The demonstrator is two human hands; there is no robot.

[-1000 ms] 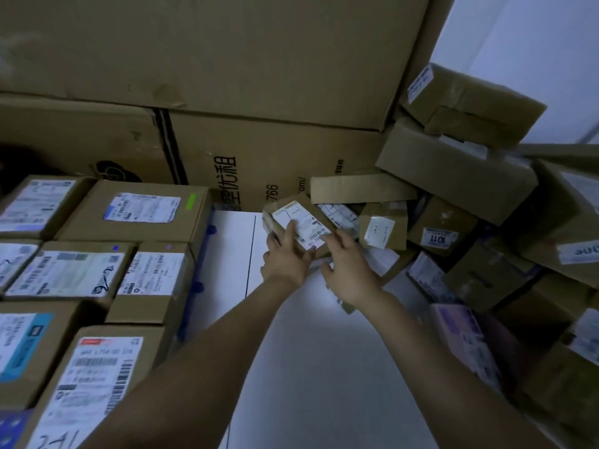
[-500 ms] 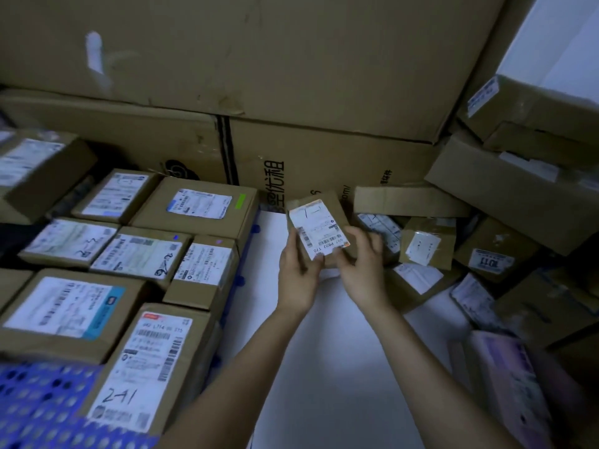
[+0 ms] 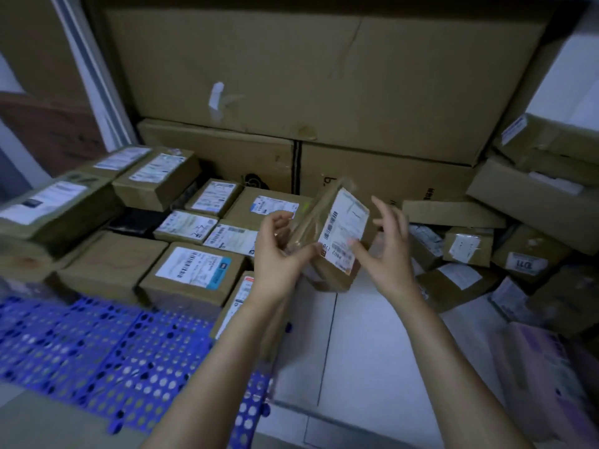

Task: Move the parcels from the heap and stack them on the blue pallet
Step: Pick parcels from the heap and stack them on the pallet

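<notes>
The blue pallet (image 3: 97,345) shows its bare perforated grid nearest, at the left, with pale floor (image 3: 372,351) to its right; above the floor the left hand (image 3: 278,254) grips a small brown parcel (image 3: 330,234), fingers curled round its left side; the right hand (image 3: 385,251) is spread, thumb tip on the label (its other fingers stand off the box); the parcel is tilted, its long axis rising away from the person, label facing right and towards the camera; stacked parcels (image 3: 194,270) fill the pallet's far part; the heap (image 3: 470,244) lies right; big cartons (image 3: 324,76) stand behind.
</notes>
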